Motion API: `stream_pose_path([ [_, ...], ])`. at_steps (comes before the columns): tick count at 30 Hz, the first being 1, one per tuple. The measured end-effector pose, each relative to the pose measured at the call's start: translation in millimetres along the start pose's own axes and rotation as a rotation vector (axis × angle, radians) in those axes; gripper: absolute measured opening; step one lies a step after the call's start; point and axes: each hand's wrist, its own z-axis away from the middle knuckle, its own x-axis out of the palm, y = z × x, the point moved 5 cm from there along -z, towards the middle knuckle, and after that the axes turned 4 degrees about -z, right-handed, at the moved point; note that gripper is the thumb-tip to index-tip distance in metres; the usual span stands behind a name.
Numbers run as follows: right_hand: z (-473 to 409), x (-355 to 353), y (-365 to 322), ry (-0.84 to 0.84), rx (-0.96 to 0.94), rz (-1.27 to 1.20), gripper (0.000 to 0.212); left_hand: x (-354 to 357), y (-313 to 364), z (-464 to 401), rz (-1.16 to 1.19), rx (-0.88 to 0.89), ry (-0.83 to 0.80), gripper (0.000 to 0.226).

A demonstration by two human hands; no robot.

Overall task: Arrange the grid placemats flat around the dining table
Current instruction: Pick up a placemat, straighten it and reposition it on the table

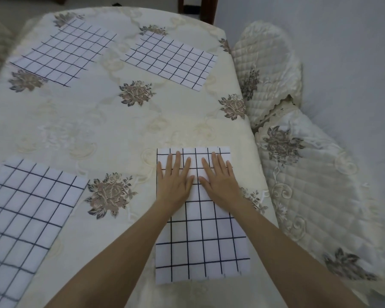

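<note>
The near-left placemat point(25, 216) is cut off by the frame's edge.

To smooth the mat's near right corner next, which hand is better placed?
Probably the right hand: it lies flat on the right half of the near-right placemat, while the left hand rests on its left half.

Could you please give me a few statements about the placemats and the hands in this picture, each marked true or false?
1. Four grid placemats lie on the table. True.
2. Both hands press flat on the near right placemat. True: left hand and right hand rest there with fingers straight.
3. The left hand grips a corner of the near left placemat. False: nothing touches that one.
4. The two far placemats overlap. False: the far left placemat and far right placemat lie apart.
5. The tablecloth is plain. False: it has flower motifs.
</note>
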Motion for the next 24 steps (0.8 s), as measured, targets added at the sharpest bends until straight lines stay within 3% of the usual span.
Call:
stream_pose_path([
  [5,57,14,-12,-0.017,-0.16,0.046,0.065,7,3,66,0.016,-0.013,-0.014,0.06],
  [10,111,23,-13,-0.04,-0.117,0.065,0.061,11,14,135,-0.031,0.058,-0.052,0.056],
  [14,149,22,-23,-0.088,-0.031,-0.065,0.063,3,24,169,0.011,0.022,-0.196,0.054],
  [16,160,6,-34,-0.099,0.094,-0.305,0.064,-19,31,175,0.15,-0.037,-0.309,0.047],
  [20,181,-51,-60,-0.272,0.364,-0.782,0.044,-90,28,189,0.814,-0.29,-0.585,0.05],
  [24,204,-105,-87,-0.237,0.419,-1.122,0.032,-160,1,220,1.166,-0.39,-0.474,0.044],
])
